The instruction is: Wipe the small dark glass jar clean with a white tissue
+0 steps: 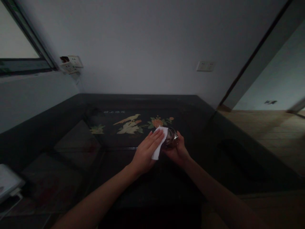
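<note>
My left hand (149,149) presses a folded white tissue (156,153) against the side of a glass cup (171,137), its fingers laid together over the tissue. On the cup's other side, my right hand (178,151) grips it with fingers curled round the side and underneath. The cup looks dark and shiny, tilted on its side, and its left part is hidden behind the tissue. Both hands are above a dark glossy table (147,187) that bears a painted bird and flowers. Dim light makes the cup's exact shape hard to make out.
At the lower left edge lies a white device (9,181) with a cable. A dark flat object (240,157) is faintly visible on the table's right. Behind rises a white wall with a double socket (206,66) and another socket cluster (71,64). Wooden floor (267,125) shows at right.
</note>
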`<action>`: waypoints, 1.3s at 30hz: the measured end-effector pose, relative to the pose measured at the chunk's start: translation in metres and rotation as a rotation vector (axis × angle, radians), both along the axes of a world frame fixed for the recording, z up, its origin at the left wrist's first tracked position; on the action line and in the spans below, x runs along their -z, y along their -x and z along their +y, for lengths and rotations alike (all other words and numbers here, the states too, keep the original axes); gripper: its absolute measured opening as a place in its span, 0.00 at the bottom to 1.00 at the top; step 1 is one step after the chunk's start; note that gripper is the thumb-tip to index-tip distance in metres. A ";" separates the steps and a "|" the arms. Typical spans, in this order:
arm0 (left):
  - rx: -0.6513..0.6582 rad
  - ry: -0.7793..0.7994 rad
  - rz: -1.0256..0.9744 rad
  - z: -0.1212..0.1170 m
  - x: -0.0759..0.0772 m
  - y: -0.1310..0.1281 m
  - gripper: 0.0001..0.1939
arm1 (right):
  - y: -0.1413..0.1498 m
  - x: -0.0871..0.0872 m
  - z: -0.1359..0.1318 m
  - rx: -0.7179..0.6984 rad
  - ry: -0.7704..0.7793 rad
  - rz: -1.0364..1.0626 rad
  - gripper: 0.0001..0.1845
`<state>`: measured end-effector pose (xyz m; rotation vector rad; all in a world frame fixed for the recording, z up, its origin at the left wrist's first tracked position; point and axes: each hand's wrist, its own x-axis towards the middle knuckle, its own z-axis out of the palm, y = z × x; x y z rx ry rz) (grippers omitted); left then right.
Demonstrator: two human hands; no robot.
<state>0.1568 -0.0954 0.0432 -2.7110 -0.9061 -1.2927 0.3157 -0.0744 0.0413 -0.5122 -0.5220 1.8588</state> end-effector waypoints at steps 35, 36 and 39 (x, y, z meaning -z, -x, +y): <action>0.182 0.003 -0.032 -0.006 0.009 -0.001 0.28 | 0.006 0.008 -0.002 -0.045 -0.063 -0.063 0.22; 0.178 0.008 -0.033 -0.007 0.008 -0.002 0.28 | 0.008 0.009 -0.003 -0.055 -0.072 -0.073 0.21; 0.155 0.033 -0.087 -0.006 0.005 -0.003 0.27 | 0.012 0.012 -0.008 -0.076 -0.109 -0.120 0.17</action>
